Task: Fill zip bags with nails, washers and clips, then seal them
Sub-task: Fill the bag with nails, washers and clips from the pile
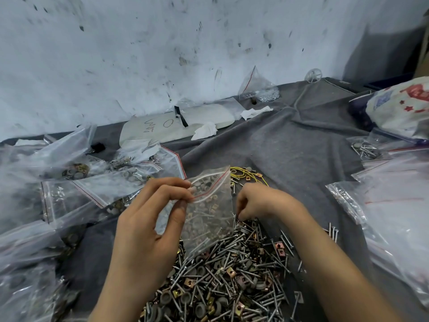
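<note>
My left hand [148, 219] pinches the open mouth of a small clear zip bag [209, 214] with a red-lined seal, holding it upright over the pile. Washers, clips and nails show through the bag. My right hand [257, 202] reaches down behind the bag's right edge, its fingers curled into the top of the pile; what they hold is hidden. A big heap of nails, grey washers and brass clips [232, 275] lies on the grey cloth [290, 147] just in front of me.
Filled zip bags [88, 182] are piled on the left. Empty zip bags [394, 205] are stacked on the right, below a printed plastic sack [404, 108]. Yellow wire [243, 173] lies behind the heap. A white board [185, 122] and tissues lie by the wall.
</note>
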Demonstrator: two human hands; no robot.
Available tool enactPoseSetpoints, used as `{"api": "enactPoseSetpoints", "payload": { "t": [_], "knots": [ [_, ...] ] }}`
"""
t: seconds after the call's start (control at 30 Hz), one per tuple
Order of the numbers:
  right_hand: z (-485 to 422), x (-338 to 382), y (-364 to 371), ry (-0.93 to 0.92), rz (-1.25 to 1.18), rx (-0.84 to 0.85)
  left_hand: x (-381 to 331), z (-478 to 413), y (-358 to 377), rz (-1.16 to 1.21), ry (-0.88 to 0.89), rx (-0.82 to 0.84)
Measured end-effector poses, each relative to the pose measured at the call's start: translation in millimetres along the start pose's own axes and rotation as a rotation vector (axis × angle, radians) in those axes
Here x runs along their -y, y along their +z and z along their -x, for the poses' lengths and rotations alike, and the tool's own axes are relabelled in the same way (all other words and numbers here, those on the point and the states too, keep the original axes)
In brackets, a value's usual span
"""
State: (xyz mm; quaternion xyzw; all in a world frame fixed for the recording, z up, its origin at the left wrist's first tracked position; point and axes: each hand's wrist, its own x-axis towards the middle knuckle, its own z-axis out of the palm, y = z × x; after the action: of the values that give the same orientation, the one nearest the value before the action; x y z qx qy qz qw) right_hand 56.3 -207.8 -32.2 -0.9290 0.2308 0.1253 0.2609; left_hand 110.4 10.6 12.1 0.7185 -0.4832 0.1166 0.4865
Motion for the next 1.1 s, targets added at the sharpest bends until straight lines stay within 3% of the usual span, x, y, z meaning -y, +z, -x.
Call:
{"api": "enactPoseSetpoints", "payload": {
  "t": [0.33,0.63,0.83,1.1],
  "knots": [
    [-1.5,2.0,2.3,-0.044,0.053,0.119,0.3,-0.6,-1.4,-0.022,0.016,-0.005],
    [10.5,-7.1,-23.3,-0.120,-0.288,-0.210,0.2,-0.3,-1.5,-0.006,0.014,-0.003],
    [4.4,-8.9,-20.1,-0.049,-0.273,-0.351,-0.8,-0.4,-0.9,-0.014,0.018,0.001],
    [-0.4,3.9,-1.2,-0.012,-0.037,-0.108,0.7,-0.8,-0.5,-0.017,0.012,0.004]
  ]
}}
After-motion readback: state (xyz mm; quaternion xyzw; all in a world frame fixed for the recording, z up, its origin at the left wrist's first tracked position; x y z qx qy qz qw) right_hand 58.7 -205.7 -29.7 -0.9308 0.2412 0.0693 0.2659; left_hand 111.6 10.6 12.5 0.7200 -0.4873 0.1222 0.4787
